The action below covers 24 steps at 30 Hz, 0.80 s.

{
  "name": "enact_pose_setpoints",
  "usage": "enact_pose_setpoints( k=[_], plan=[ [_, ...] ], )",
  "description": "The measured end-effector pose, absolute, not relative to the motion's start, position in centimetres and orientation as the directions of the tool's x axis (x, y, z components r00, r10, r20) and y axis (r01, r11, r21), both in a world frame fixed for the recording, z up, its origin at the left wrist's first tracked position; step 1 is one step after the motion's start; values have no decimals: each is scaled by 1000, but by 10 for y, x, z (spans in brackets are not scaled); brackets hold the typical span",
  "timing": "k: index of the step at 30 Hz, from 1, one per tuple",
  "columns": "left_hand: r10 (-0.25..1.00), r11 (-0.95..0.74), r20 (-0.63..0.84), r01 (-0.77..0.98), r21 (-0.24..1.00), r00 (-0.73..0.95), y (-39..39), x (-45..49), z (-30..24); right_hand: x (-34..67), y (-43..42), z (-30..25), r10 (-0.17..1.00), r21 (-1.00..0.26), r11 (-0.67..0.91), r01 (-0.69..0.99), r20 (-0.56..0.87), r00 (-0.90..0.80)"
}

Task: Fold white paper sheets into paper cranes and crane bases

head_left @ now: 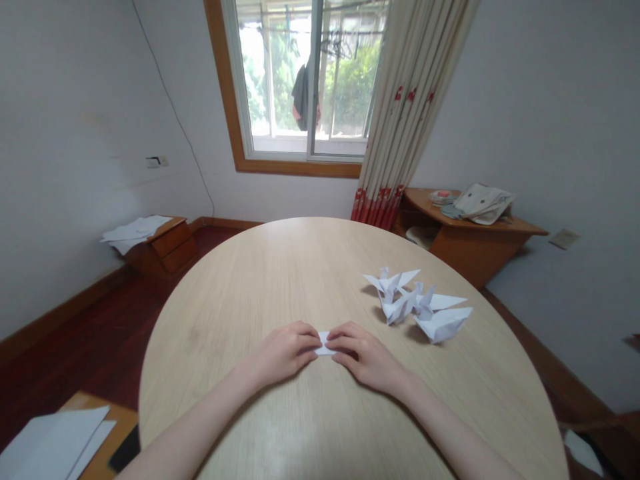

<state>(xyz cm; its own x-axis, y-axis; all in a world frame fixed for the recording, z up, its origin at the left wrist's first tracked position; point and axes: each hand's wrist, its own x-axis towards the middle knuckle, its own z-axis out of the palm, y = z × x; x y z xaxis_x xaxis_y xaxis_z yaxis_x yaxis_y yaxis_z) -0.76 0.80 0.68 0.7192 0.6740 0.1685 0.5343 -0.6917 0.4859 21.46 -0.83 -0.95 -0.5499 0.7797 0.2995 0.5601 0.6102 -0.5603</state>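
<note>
Between my hands, on the round table (235, 280), lies a small folded piece of white paper (325, 343), with only its middle showing. My left hand (287, 350) grips its left end with curled fingers, thumb at the near edge. From the other side my right hand (367, 357) holds the right end the same way. The fingertips nearly meet over the paper and cover most of it. To the right of my right hand stand white origami cranes: one farther back (395, 300) and one nearer (443, 320), their wings spread and close together.
White paper sheets (57, 443) lie on a wooden surface at the lower left. A small drawer cabinet (173, 247) with papers stands at the left wall. A corner desk (460, 250) with a cloth bag (485, 203) is at the right, beside the curtain (395, 120).
</note>
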Motion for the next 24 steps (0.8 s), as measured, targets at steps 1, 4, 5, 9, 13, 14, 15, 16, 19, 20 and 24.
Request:
enact_pose_setpoints(
  k=[1,4,5,9,13,14,15,16,19,20,24],
  plan=[
    [673,-693,172,532,486,720,8,-7,7,214,-8,-9,781,-558,609,564,297,-549],
    [672,-692,173,526,495,720,9,-7,7,213,-8,-10,781,-552,611,567,305,-545],
    [672,-690,171,525,499,720,9,-7,7,213,-9,-10,780,-549,614,567,310,-544],
    [676,-686,173,525,504,717,9,-8,7,212,-9,-11,771,-538,628,563,328,-546],
    [682,-675,161,529,514,713,9,-8,7,211,-9,-13,761,-525,643,558,352,-545],
    [686,-671,161,530,519,710,9,-7,7,211,-9,-13,758,-525,646,554,358,-545],
    [688,-667,162,530,523,707,9,-7,7,211,-9,-14,757,-525,648,552,362,-544],
    [690,-664,160,531,526,705,9,-7,8,211,-9,-14,756,-524,649,552,366,-542],
    [693,-660,153,534,529,705,9,-7,9,211,-9,-15,757,-510,650,564,366,-541],
    [693,-659,150,535,529,705,9,-7,9,210,-9,-14,757,-505,649,569,364,-542],
    [697,-648,159,519,557,700,8,-6,9,209,-11,-10,757,-501,648,574,338,-559]
  ],
)
